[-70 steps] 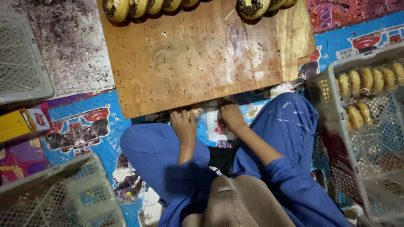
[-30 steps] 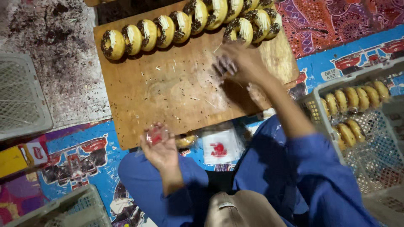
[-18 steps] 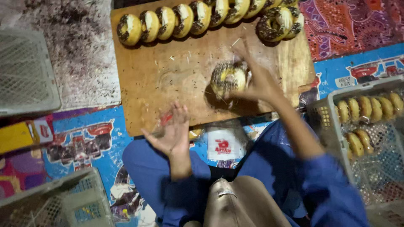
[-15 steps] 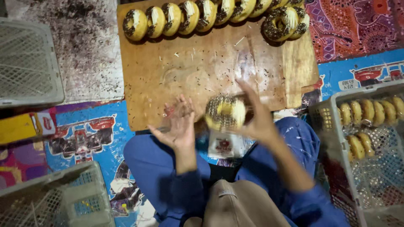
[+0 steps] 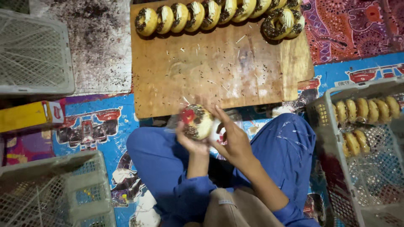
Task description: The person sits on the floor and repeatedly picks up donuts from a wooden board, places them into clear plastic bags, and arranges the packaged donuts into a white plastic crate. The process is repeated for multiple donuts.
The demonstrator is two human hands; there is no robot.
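- Doughnut [image 5: 197, 122]: lifted off the wooden board [image 5: 219, 67] moments ago, now above your lap.
- Your left hand [image 5: 189, 141] cups it; your right hand [image 5: 231, 136], fingers spread, steadies its clear wrapper.
- Handling has moved from board to hands.

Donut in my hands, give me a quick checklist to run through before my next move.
1. Donut held securely: ok, the left hand cups it from below.
2. Wrapper at the donut: ok, a clear wrapper sits between the hands, right hand on it.
3. Donut fully inside the wrapper: cannot tell, the film is blurred.
4. Held over the lap, clear of the board: ok.
5. More donuts in supply: ok, a row lines the board's far edge.
6. Space in the right basket: ok, bare mesh shows below its donuts.
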